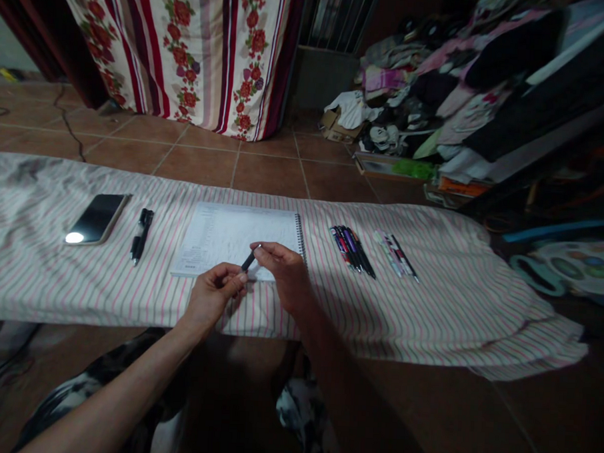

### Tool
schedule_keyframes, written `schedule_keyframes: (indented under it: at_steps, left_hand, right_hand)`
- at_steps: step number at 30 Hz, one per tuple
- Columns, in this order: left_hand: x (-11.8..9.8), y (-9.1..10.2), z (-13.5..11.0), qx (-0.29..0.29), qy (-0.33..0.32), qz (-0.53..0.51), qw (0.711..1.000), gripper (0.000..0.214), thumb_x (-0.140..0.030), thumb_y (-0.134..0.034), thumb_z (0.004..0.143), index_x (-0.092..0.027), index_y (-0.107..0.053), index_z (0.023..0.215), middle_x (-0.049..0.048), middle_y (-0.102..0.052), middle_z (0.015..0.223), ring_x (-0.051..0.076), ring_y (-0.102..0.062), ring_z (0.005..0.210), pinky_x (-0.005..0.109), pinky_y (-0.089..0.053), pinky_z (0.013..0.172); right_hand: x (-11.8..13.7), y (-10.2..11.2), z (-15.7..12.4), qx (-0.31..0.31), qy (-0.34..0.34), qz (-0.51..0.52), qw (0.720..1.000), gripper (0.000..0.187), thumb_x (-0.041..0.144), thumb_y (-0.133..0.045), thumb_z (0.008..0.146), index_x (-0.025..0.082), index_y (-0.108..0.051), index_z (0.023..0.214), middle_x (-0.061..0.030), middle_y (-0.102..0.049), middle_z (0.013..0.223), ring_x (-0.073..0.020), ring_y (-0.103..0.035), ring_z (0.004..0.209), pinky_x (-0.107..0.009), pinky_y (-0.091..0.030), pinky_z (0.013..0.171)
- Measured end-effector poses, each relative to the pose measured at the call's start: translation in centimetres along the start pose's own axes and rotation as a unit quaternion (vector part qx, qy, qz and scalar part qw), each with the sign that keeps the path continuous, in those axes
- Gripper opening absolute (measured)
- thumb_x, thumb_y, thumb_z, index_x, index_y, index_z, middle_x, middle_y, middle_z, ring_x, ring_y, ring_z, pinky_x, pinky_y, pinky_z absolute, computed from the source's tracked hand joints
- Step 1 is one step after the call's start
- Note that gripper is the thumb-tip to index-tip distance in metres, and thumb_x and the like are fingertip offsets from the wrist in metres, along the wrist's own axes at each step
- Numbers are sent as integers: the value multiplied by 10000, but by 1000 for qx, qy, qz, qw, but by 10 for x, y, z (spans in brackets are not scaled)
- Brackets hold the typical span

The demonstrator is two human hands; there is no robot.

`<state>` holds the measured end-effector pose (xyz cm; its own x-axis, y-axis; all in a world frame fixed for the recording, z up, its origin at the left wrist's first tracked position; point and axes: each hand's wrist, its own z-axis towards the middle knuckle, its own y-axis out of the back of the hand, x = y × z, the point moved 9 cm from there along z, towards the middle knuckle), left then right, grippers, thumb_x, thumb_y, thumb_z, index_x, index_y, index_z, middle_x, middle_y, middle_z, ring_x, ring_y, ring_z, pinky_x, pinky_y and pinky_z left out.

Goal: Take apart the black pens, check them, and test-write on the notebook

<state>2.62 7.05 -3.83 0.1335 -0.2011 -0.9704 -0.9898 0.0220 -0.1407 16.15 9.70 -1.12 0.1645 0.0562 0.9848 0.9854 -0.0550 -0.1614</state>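
Note:
A short dark pen (pixel 249 259) is held between my two hands, tilted above the lower edge of a spiral notebook (pixel 221 233). My left hand (pixel 213 293) pinches its lower end. At the upper end, where something pale or silvery shows, the fingers of my right hand (pixel 284 267) are closed on it. Part of the pen is hidden by my fingers. The notebook lies with a white page up and its wire binding on the right. Right of it rest a group of several pens (pixel 354 250) and a smaller group of pens (pixel 398 256).
A striped cloth (pixel 449 293) covers the long, low surface. Toward its left lie a phone (pixel 98 217) with a bright reflection and a few black pens (pixel 141 236). Beyond are a tiled floor (pixel 199 158), a flowered curtain (pixel 209 55) and a heap of clothes (pixel 428 92).

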Motion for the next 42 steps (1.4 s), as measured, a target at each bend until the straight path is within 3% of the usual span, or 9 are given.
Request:
schedule_keyframes:
  at_steps: [5,8,10,13,17,23,29,35,42]
  left_hand:
    - [6,-6,-1,29,35,-50,998,188,-287,-722,668,-130,-635,722,-2,-618,518,61,-504,472,159,-393,497]
    - [9,-5,1,20,79,-133,988,121,-215,-674,732,-102,-645,764,18,-628,550,72,-553,494,156,-443,518]
    - [10,0,3,-6,116,-209,971,77,-151,-598,792,-89,-641,809,30,-638,589,88,-591,515,169,-482,525]
    - [10,8,9,-57,155,-317,934,209,-95,-419,887,-71,-618,828,55,-650,651,94,-627,559,178,-528,549]
    - [14,9,17,-62,183,-428,883,285,-139,-328,932,-71,-588,837,60,-643,687,81,-628,568,166,-546,562]
    - [22,7,24,-65,211,-505,834,295,-186,-316,943,-85,-565,823,37,-614,661,77,-603,528,168,-542,524]
    - [19,2,22,-68,216,-524,821,280,-178,-327,939,-86,-575,846,32,-602,649,68,-570,500,152,-515,491]
    - [19,-2,17,-79,222,-514,825,314,-184,-322,941,-98,-582,787,22,-593,622,65,-561,499,148,-500,481]
    - [15,-3,9,-70,205,-474,854,349,-193,-299,946,-106,-571,744,7,-552,581,64,-546,478,157,-498,469]
  right_hand:
    - [-1,1,-2,-1,-5,-15,1000,295,370,-637,718,205,-699,955,-36,-700,926,-158,-612,829,-290,-469,746]
    - [-7,-2,-2,17,-20,-7,1000,395,408,-591,760,196,-638,1091,-68,-694,971,-167,-624,881,-311,-487,770]
    - [-9,-8,-2,45,-16,-24,999,421,392,-612,749,184,-620,1114,-93,-682,1018,-187,-621,948,-340,-486,820]
    - [-12,-22,-6,109,7,-72,991,564,324,-711,660,187,-570,1188,-115,-631,1139,-230,-577,1066,-384,-483,868]
    - [-20,-50,-18,236,22,-87,967,822,253,-754,613,243,-390,1350,-97,-497,1324,-250,-531,1135,-394,-499,870]
    - [-17,-65,-26,304,62,-47,950,807,169,-685,697,279,-297,1396,-76,-413,1401,-212,-547,1121,-373,-485,919]
    - [-17,-62,-22,283,83,-14,955,689,140,-668,712,272,-407,1335,-72,-449,1370,-219,-499,1191,-378,-473,945]
    - [-23,-56,-19,229,92,-14,969,578,143,-694,691,273,-522,1227,-67,-514,1288,-210,-562,1108,-362,-508,898]
    - [-15,-51,-27,173,142,-78,972,492,116,-652,713,275,-555,1168,-54,-537,1176,-185,-580,1038,-340,-517,875]
